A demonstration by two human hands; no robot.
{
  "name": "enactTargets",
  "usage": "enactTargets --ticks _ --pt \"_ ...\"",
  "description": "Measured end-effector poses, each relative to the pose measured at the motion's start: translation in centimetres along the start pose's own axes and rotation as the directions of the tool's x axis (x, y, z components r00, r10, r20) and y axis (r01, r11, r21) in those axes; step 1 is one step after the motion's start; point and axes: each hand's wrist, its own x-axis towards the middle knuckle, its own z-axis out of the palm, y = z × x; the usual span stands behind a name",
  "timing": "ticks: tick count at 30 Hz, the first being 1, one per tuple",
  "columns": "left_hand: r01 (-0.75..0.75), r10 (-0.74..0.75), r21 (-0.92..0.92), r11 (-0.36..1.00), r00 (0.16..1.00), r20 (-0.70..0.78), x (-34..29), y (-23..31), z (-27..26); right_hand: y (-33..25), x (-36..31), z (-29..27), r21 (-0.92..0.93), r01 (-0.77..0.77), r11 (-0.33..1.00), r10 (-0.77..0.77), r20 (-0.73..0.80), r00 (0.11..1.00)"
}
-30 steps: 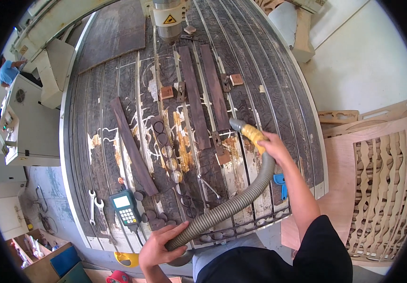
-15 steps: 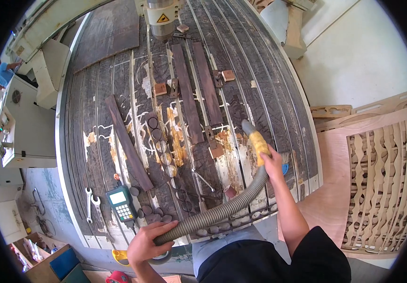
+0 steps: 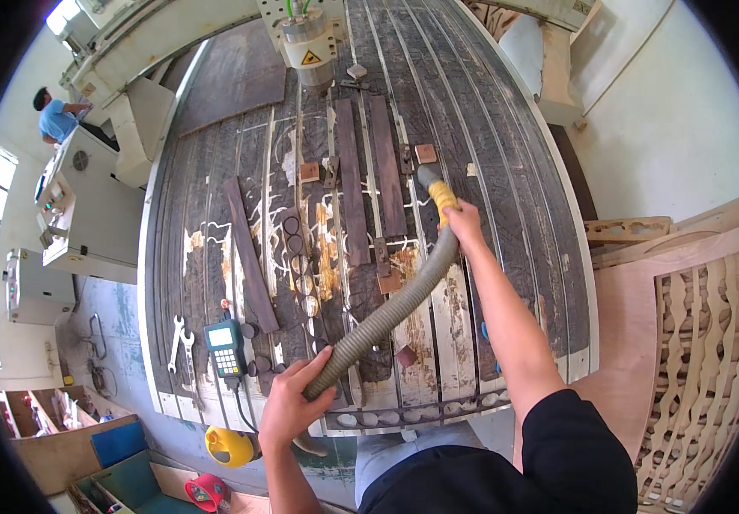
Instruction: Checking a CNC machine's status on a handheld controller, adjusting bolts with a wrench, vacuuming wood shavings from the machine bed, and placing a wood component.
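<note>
A grey ribbed vacuum hose [image 3: 391, 308] crosses the dark slatted machine bed [image 3: 215, 171]. My left hand [image 3: 291, 404] grips the hose near the bed's front edge. My right hand [image 3: 465, 224] holds the hose farther up, just behind its yellow-taped end [image 3: 443, 196] and dark nozzle [image 3: 428, 176]. The nozzle points at the bed beside long dark wood strips [image 3: 351, 193] and a small brown wood block [image 3: 425, 153]. Yellowish sawdust [image 3: 327, 248] lies among cut ring shapes [image 3: 294, 244] in the middle of the bed.
The machine's spindle head [image 3: 308, 38] hangs over the bed's far end. A green handheld controller [image 3: 225, 349] and two wrenches [image 3: 179, 341] lie at the front left corner. A control cabinet [image 3: 87, 214] stands left, with another person [image 3: 57, 116] behind it. Carved plywood panels [image 3: 703, 343] lean at right.
My right hand has pushed the hose nozzle away from me, up the bed toward the long strips. My left hand has stayed on the hose near the front edge.
</note>
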Motion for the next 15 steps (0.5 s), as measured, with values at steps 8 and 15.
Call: enactTargets --ticks 8,15 --pt "0.180 -0.167 -0.106 0.978 0.979 0.114 -7.4 -1.9 1.4 2.0 -12.1 -5.4 -0.406 0.198 0.892 -0.162 0.122 0.979" --pt "0.217 -0.194 -0.175 0.960 0.971 0.138 -10.7 -1.5 1.3 4.2 -20.2 -9.7 -0.360 0.037 0.932 0.021 0.156 0.988"
